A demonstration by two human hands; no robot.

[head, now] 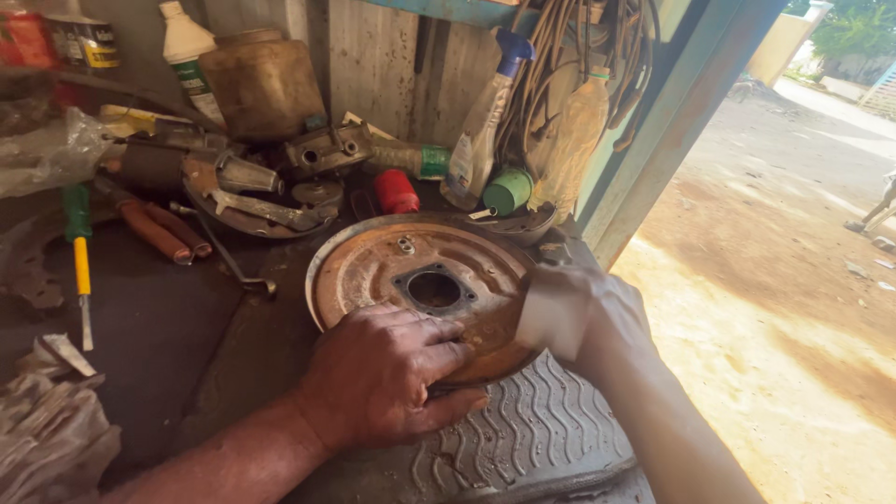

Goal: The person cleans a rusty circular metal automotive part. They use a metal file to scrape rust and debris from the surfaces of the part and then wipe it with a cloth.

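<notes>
A rusty round metal plate (pixel 373 266) with a square-framed centre hole lies on a grooved tyre (pixel 541 429) at the bench's front. My left hand (pixel 387 373) presses flat on the plate's near rim, fingers spread over the edge. My right hand (pixel 583 313), bright in sunlight, grips the plate's right edge; a pale piece seems held against the rim, but glare hides what it is.
Behind the plate stand a red cap (pixel 397 191), a green cup (pixel 509 191), a spray bottle (pixel 481 126) and a brown jug (pixel 266 84). Metal parts and a spanner (pixel 266 210) lie at left, beside a screwdriver (pixel 79 261). Sunlit dirt ground (pixel 793 308) opens at right.
</notes>
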